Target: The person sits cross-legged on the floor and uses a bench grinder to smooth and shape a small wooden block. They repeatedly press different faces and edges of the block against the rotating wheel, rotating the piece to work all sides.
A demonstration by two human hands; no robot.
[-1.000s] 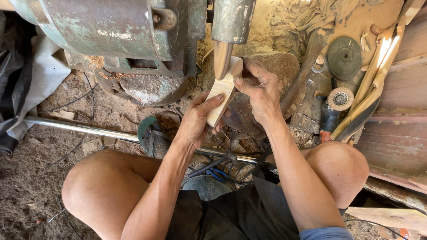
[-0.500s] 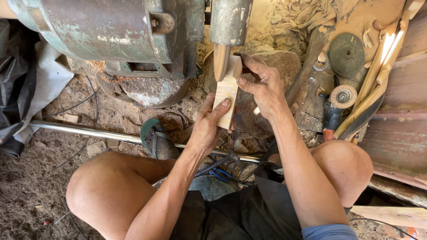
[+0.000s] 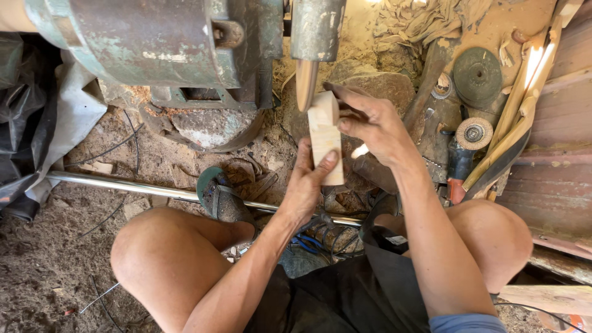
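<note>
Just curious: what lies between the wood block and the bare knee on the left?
In the head view, a sandal and a metal pipe on the sawdust ground.

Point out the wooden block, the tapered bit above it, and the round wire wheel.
wooden block [image 3: 325, 139], head view, on its pale front face.
tapered bit [image 3: 306, 86], head view, on its shank just above the tip.
wire wheel [image 3: 474, 133], head view, on its centre hub.

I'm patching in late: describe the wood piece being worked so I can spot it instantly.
Start at the big rusty green metal machine at the top and follow the tapered metal spindle hanging from its right end. Right beside the tip, the left hand and right hand hold a pale rectangular wooden block, the only clean, square-cut piece here.
</note>
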